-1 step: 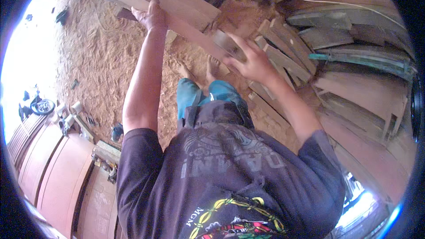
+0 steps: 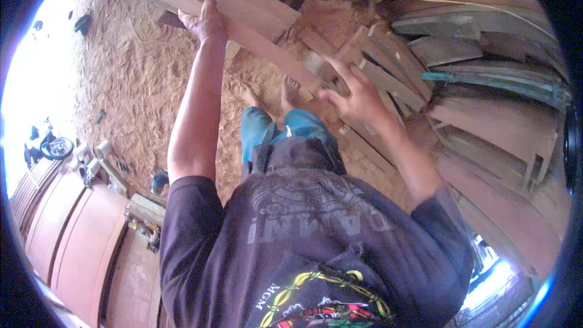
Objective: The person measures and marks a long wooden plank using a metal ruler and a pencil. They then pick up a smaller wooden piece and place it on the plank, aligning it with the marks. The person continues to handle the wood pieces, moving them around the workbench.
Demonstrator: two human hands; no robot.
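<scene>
The left hand [image 2: 209,25] spreads against a long reddish-brown wooden plank [image 2: 261,45]. Near its end, the right hand [image 2: 359,94] pinches a blurred greyish block [image 2: 316,64].

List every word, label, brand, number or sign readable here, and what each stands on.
Dark shirt, chest: large grey block lettering, legible, but I won't copy printed words.
Same shirt, lower front: small white lettering beside a yellow arc design, likewise not copied.
Long board in the left hand: no lettering visible.
Block at the right hand: too blurred to tell.

Right hand [image 2: 362,101], blurred block [image 2: 327,73] shifted down-right along board [image 2: 267,48].
</scene>
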